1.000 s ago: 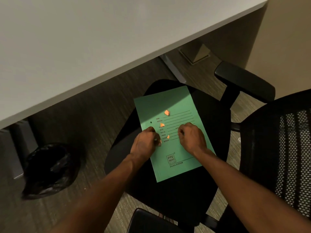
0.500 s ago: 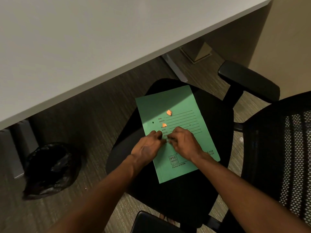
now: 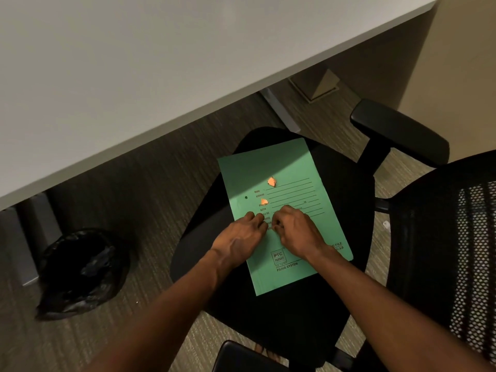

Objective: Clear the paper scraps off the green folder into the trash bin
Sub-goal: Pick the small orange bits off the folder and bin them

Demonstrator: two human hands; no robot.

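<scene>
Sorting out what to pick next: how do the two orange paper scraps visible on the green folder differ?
The farther orange paper scrap lies near the top ruled line, well clear of both hands; the nearer orange paper scrap sits lower, closer to the left hand. The farther one looks slightly larger. Both lie on the green paper folder and are untouched.

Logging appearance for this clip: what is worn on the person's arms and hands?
Nothing shows. Both forearms are bare up to the picture's edge, with no sleeves or cuffs. The left hand and right hand wear no gloves, and no watch, bracelet or ring shows.
</scene>
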